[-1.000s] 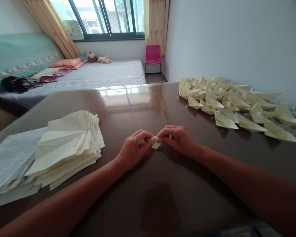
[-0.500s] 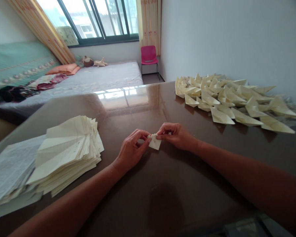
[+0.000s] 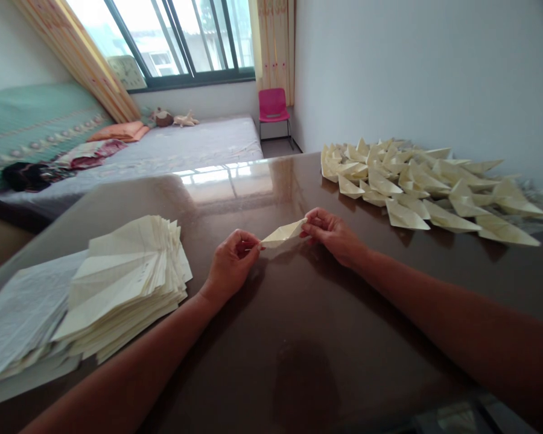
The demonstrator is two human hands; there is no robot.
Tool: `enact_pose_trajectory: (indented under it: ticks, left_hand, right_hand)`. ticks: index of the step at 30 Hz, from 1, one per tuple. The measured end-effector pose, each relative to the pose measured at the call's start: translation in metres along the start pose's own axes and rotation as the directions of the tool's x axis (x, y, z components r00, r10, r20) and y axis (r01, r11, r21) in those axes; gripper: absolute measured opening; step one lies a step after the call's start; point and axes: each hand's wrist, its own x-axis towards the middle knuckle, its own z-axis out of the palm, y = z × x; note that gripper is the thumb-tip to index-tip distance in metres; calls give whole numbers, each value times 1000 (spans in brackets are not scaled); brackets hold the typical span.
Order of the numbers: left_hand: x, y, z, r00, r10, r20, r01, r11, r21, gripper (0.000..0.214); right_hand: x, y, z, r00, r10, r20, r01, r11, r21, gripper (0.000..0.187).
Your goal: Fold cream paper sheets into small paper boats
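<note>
A small cream paper boat (image 3: 283, 233) is stretched out just above the dark brown table (image 3: 262, 337). My left hand (image 3: 232, 261) pinches its left tip with closed fingers. My right hand (image 3: 332, 232) pinches its right end, fingers closed as well. The two hands sit a little apart near the middle of the table, with the boat spanning the gap between them.
A fanned stack of folded cream sheets (image 3: 127, 277) lies at the left on printed pages (image 3: 15, 313). A heap of finished paper boats (image 3: 425, 184) covers the right back of the table by the white wall. Beyond are a bed (image 3: 163, 144) and a pink chair (image 3: 272, 105).
The hands have pulled apart, and the small folded packet between them has opened out into a long boat shape. The view shifted slightly.
</note>
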Motion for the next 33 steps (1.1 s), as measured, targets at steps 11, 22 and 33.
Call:
enact_pose_trajectory:
  ticks: [11,22,33]
  left_hand:
    - [-13,15,5,947,121,296,-233,896,379,47]
    - [-15,11,8,970,54,239,-81,991,105,25]
    - [-16,12,8,983,-26,183,22,999,28,23]
  right_hand:
    - [-21,-6,17,956,-203,213,266,908,-325,15]
    - [-19,-7,20,963,-108,247,136,986,-100,18]
    - [-17,-7,18,960,19,281,-13,1000,-22,36]
